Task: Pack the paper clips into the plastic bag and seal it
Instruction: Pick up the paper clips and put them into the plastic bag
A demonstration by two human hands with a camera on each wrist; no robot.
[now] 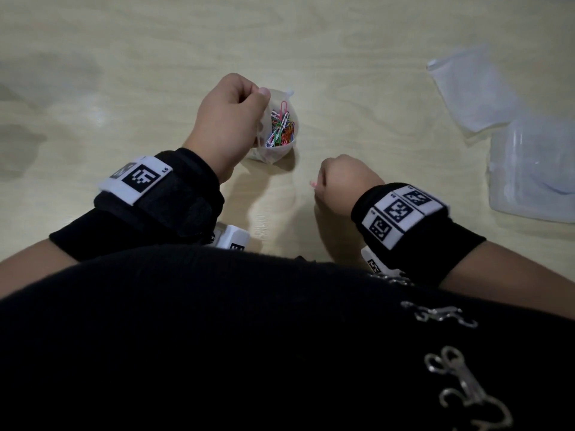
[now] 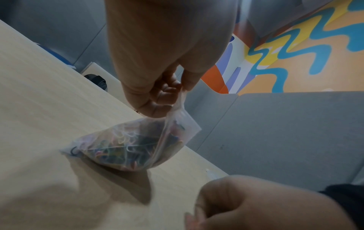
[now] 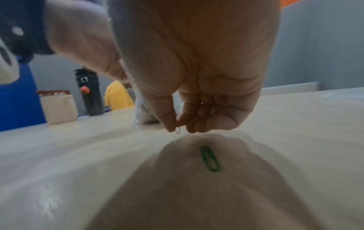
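Note:
A small clear plastic bag (image 1: 277, 132) (image 2: 126, 146) stands open on the wooden table (image 1: 155, 42), filled with many coloured paper clips (image 1: 281, 127). My left hand (image 1: 230, 119) (image 2: 165, 87) pinches the bag's top edge and holds it up. My right hand (image 1: 339, 181) (image 3: 177, 124) hovers low over the table, nearer to me and to the right of the bag. Its thumb and forefinger pinch a pale paper clip (image 3: 177, 130) (image 1: 312, 183). A green paper clip (image 3: 209, 158) lies loose on the table under that hand, hidden in the head view.
A clear plastic container (image 1: 532, 172) and a spare clear bag (image 1: 473, 88) lie at the right side of the table. Grey partition walls (image 2: 285, 132) stand beyond the table's far edge. A dark bottle (image 3: 89, 93) and a beige box (image 3: 59, 107) sit far off.

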